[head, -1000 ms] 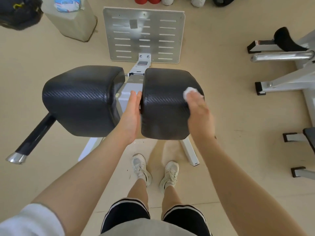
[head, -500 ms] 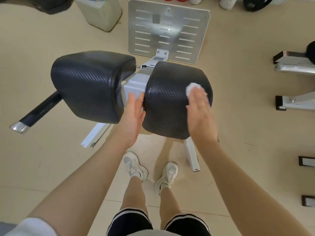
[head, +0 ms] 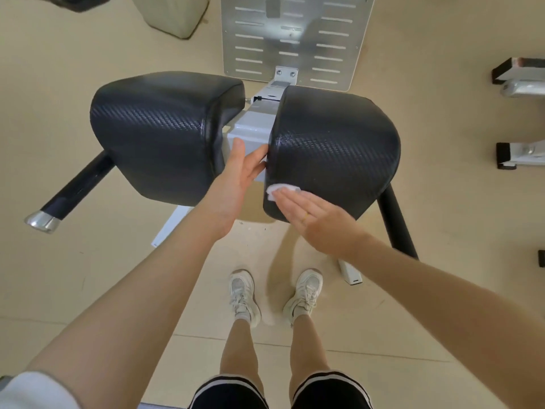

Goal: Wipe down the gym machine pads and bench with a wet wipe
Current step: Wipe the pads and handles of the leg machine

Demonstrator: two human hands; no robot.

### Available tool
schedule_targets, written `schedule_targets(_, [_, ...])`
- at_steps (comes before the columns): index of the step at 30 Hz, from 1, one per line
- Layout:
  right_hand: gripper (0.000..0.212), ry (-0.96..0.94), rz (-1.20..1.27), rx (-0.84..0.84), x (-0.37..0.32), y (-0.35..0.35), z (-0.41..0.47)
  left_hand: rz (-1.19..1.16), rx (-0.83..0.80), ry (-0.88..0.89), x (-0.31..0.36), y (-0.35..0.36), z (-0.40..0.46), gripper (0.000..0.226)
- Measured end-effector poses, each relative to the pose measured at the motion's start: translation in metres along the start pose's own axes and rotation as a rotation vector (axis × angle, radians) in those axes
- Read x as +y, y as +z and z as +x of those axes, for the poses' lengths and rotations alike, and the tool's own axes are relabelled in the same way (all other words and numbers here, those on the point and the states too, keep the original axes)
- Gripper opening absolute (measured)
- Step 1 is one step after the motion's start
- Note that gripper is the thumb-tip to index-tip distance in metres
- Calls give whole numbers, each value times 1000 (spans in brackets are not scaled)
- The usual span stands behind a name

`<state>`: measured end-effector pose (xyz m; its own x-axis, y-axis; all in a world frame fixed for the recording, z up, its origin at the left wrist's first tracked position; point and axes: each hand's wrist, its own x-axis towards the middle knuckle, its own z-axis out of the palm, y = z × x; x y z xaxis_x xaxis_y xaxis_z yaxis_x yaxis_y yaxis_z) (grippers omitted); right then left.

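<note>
Right hand (head: pixel 318 222) is pressing the wet wipe (head: pixel 282 190) flat-fingered on the right pad (head: pixel 333 149)'s near-left corner, most of the pad lying far-right of it, while the open left hand (head: pixel 239 175) is probably steadying its left edge.

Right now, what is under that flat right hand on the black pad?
A white wet wipe lies under the right hand, pressed onto the right pad. Only its edge past the fingertips shows; the rest, and the pad below, is covered.

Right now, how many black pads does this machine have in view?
2. The left pad lies untouched; the right pad has the right hand pressing a wet wipe on it. No others show.
</note>
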<state>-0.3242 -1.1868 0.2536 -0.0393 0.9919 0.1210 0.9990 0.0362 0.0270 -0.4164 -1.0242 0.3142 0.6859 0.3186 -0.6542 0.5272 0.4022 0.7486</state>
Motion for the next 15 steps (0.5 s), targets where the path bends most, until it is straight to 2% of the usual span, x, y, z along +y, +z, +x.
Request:
schedule_targets(1, [46,-62,-25,-98,7,-1,-3,10,-17,5,0,-1,1,64])
schedule_targets(4, [47,-207,-158,-122,22,-5,-1,42,-63,21,0,-5,0,63])
schedule_targets(6, [44,-216,-236,-134,23,-16,4,70,-73,36,0,-5,0,61])
schedule_targets(10, [35,-122,-238,-56,18,-31,20,139,-42,66,3,-4,-8,61])
schedule_targets(13, [29,-109,-274,7,16,-30,24,133,-46,65,7,-4,-11,72])
schedule_targets(15, [23,-87,-270,-23,10,-20,24,101,-42,71,5,-4,-10,78])
